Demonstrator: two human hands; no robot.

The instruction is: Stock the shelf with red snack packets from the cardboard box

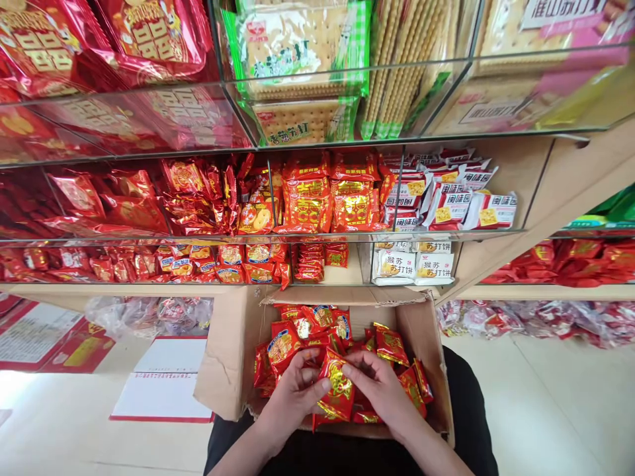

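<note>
below a wide, pale wooden shelf unit [496,258], an open brown cardboard box [225,363] contains a heap of glossy red plastic snack packets [284,347]. over the heap, the left hand [300,390] and the right hand [380,387] jointly grip one pillow-shaped red packet with gold print [338,380], thumbs on its near face, one at each side. step in hand, as judged: handling a single packet. the next move calls for light thumb pressure, as the contents are probably brittle.
</note>
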